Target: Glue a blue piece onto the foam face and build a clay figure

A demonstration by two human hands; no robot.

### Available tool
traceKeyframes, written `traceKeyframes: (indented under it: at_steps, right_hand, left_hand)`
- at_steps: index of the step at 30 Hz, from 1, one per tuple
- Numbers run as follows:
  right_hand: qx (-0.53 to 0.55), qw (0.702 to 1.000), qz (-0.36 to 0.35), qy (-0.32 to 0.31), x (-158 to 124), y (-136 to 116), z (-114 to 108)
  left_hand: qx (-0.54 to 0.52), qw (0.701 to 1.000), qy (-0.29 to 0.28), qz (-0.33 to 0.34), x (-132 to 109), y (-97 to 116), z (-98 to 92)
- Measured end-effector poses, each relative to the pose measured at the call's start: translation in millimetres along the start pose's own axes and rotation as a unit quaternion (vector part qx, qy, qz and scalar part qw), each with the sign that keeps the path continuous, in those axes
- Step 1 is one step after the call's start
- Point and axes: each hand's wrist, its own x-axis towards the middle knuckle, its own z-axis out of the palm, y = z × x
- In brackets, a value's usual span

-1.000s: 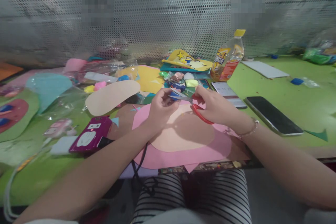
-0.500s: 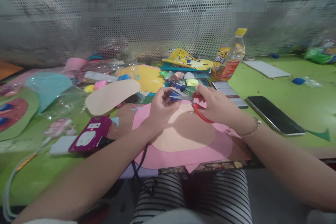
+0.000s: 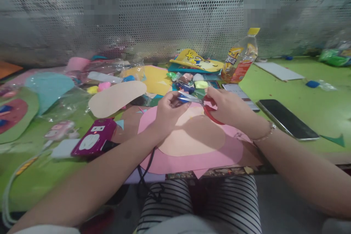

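In the head view my right hand grips the red-handled scissors, its fingers around the loops. Their metal blades point left toward my left hand, which pinches a small blue piece. The blades lie at the blue piece; whether they cut into it cannot be made out. Below both hands lies a rounded cream sheet on top of a larger pink sheet. The shadow of my hands falls over the cream sheet.
A juice bottle stands behind my right hand. Two phones lie at right, the nearer one black. A purple power bank with cables sits left. Colourful clay lumps, a yellow sheet and a cream cut-out lie behind.
The scissors and my right hand have shifted slightly, and the blades sit at a slightly different angle. My left hand keeps its pinch on the blue piece.
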Motion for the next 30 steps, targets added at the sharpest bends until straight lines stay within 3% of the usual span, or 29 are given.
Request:
traceKeyframes:
  at_steps: [16,23,30]
  right_hand:
    - [-0.033,0.999,0.039,0.009,0.9,-2.5,0.8]
    - [0.088,0.992,0.088,0.014,1.4,2.1,0.8]
    - [0.122,0.992,0.009,-0.010,1.7,12.0,2.8]
  left_hand:
    - [-0.023,0.999,-0.025,-0.001,0.0,-1.7,-0.4]
    - [-0.070,0.997,-0.008,-0.002,6.3,-3.2,-0.7]
    - [-0.146,0.988,-0.040,-0.014,7.5,-10.2,-1.0]
